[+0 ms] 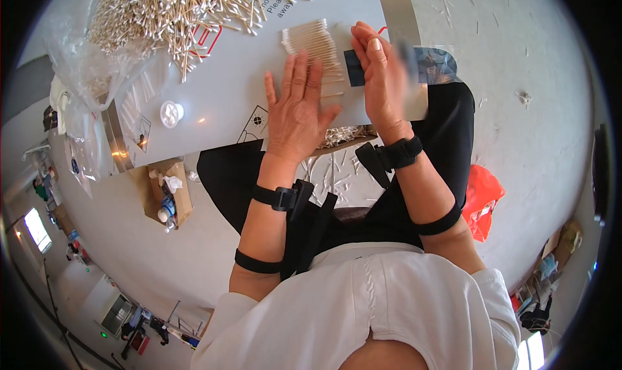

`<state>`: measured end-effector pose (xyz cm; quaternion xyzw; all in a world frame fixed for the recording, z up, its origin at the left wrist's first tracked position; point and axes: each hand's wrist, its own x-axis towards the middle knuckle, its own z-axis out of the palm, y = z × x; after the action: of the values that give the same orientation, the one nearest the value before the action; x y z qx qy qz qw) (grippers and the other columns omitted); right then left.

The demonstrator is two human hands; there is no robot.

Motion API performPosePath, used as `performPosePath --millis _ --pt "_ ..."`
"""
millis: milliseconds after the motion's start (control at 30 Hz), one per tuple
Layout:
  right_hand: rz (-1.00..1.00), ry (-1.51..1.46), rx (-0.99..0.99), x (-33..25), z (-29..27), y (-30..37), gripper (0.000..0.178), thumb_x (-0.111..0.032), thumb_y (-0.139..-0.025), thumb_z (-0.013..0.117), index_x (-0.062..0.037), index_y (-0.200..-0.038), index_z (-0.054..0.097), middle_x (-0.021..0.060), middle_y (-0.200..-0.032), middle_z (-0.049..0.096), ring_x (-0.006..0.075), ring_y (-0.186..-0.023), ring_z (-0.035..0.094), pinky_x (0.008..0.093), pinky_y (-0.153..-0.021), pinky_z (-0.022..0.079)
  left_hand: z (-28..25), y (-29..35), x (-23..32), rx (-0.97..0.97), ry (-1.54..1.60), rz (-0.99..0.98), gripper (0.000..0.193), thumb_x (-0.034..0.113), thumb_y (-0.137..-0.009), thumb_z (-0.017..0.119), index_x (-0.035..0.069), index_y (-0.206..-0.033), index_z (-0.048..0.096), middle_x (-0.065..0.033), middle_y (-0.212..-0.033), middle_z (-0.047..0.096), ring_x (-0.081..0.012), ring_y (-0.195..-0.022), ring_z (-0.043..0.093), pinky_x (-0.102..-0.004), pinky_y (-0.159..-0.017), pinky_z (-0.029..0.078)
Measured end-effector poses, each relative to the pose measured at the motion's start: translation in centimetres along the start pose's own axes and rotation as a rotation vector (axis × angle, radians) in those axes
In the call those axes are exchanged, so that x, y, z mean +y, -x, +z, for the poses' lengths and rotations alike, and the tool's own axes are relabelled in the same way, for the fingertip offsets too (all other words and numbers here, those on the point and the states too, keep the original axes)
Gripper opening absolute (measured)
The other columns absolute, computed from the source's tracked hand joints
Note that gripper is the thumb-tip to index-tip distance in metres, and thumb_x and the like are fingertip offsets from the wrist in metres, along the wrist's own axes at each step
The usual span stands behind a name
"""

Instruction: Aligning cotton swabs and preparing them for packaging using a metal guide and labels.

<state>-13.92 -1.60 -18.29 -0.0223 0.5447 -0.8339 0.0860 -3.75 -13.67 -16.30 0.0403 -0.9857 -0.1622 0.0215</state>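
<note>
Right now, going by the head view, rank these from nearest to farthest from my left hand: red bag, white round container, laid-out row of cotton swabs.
Nearest to the left hand first:
1. Row of cotton swabs: at the fingertips, just ahead.
2. White round container: off to the hand's left.
3. Red bag: down on the floor, far right.

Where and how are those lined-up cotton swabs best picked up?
Probably grip the lined-up swabs by their ends, left hand from the left, right hand from the right: they lie side by side, sticks running roughly crosswise, so each hand meets ends.
</note>
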Motion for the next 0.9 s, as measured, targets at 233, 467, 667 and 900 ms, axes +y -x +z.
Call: performPosePath --millis 233,467,667,900 --pt "-0.231 0.799 -0.165 -1.5 -0.5 0.7 0.016 0.001 -0.082 0.065 -0.0025 -0.098 0.068 0.0061 -0.096 0.063 0.0152 -0.081 0.063 0.03 -0.07 0.051 1.1 0.6 -0.6 0.278 0.279 -0.115 0.071 0.033 -0.09 0.06 0.004 -0.147 0.03 -0.0151 -0.156 0.022 -0.0351 -0.144 0.021 -0.0568 -0.113 0.014" --pt "-0.434 1.053 -0.363 -1.5 -1.3 0.7 0.016 0.0 -0.074 0.069 -0.0047 -0.089 0.068 0.0082 -0.094 0.061 0.0267 -0.082 0.063 0.032 -0.072 0.052 1.5 1.6 0.7 0.006 -0.085 -0.151 0.077 0.045 -0.091 0.054 0.005 -0.15 0.024 -0.0155 -0.157 0.019 -0.0325 -0.146 0.016 -0.0584 -0.114 0.01" --pt "-0.414 1.014 -0.368 -1.3 -1.5 0.8 0.012 0.002 -0.074 0.068 -0.0037 -0.085 0.066 0.0079 -0.097 0.061 0.0257 -0.085 0.064 0.0324 -0.073 0.052 0.9 1.8 1.0 -0.008 -0.082 -0.117 0.081 0.044 -0.088 0.059 0.004 -0.15 0.024 -0.0132 -0.158 0.018 -0.0297 -0.146 0.015 -0.0593 -0.114 0.008" --pt "-0.396 0.972 -0.323 -1.3 -1.6 0.5 0.011 0.002 -0.073 0.067 -0.0035 -0.082 0.067 0.0092 -0.093 0.061 0.0295 -0.085 0.063 0.0362 -0.072 0.053 0.7 1.1 1.1 -0.046 -0.049 -0.063 0.085 0.041 -0.084 0.064 0.005 -0.15 0.025 -0.0127 -0.158 0.018 -0.03 -0.146 0.017 -0.0596 -0.114 0.009"
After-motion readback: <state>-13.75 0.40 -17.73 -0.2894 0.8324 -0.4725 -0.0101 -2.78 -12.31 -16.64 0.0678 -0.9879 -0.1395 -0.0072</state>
